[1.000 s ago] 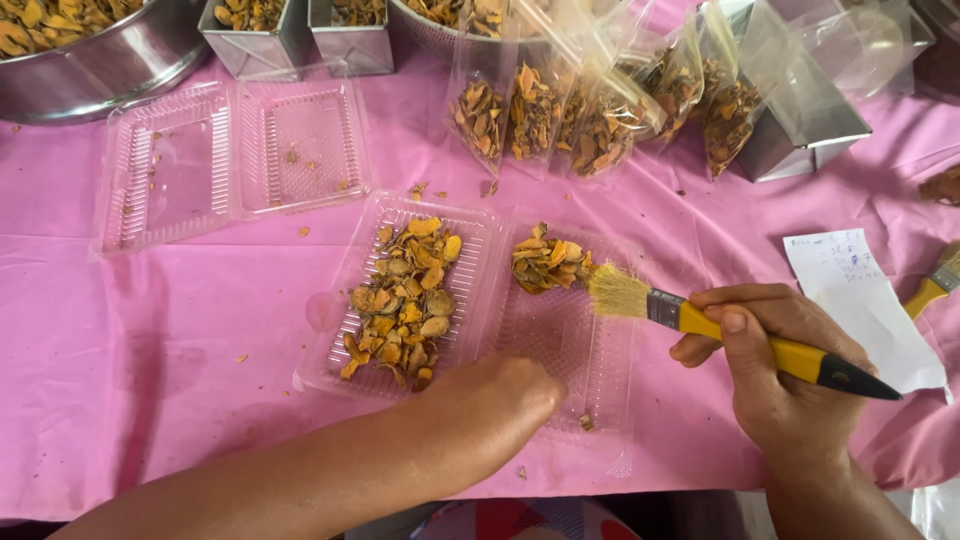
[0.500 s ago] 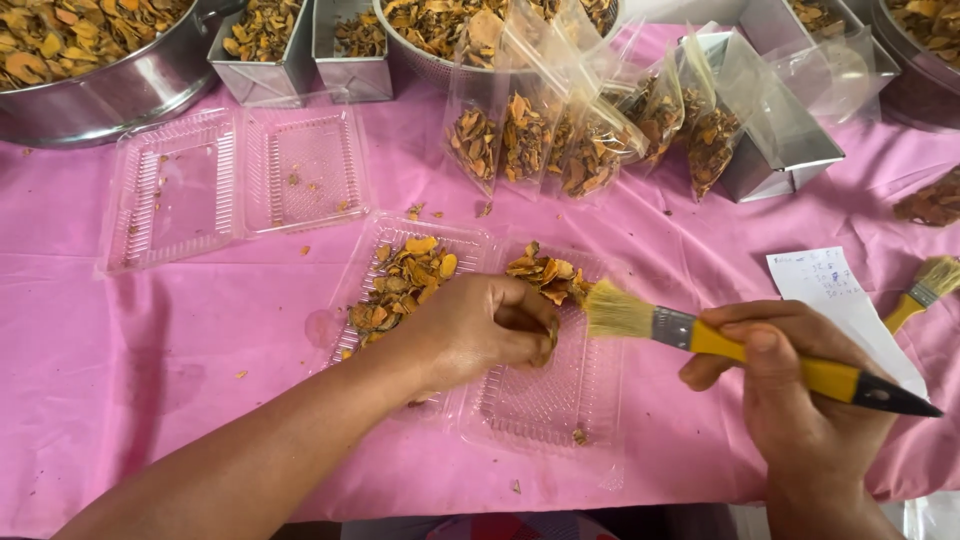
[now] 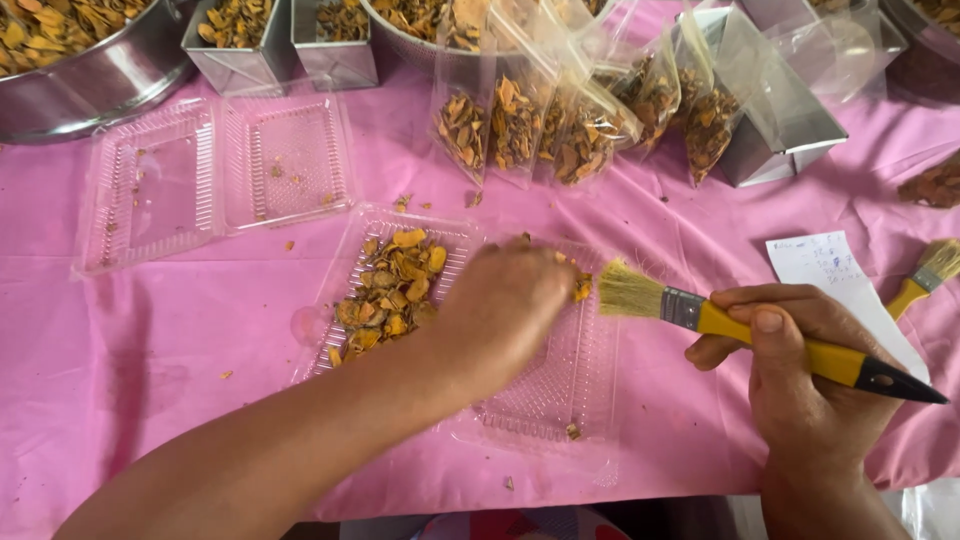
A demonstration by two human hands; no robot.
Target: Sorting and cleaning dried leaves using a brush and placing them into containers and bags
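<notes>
An open clear plastic clamshell box [image 3: 545, 395] lies on the pink tablecloth [image 3: 160, 330]. Its left half holds a heap of dried orange-yellow slices [image 3: 390, 290]. My left hand [image 3: 505, 305] reaches across into the right half, fingers closed over a small clump of slices [image 3: 580, 288] at its far edge. My right hand [image 3: 800, 360] grips a paintbrush with a yellow and black handle [image 3: 770, 345], its bristles pointing left at the box's right rim, close to my left fingers.
A second, open clamshell [image 3: 215, 180] lies at upper left. Several clear bags of slices [image 3: 560, 125] lean behind the box. Metal bowls [image 3: 80, 60] and square tins [image 3: 235, 40] line the far edge. A paper slip [image 3: 830, 270] and another brush [image 3: 925, 275] lie at right.
My left hand moved from the near side of the box up into its right half, onto the clump of slices. The brush stayed near the box's right edge.
</notes>
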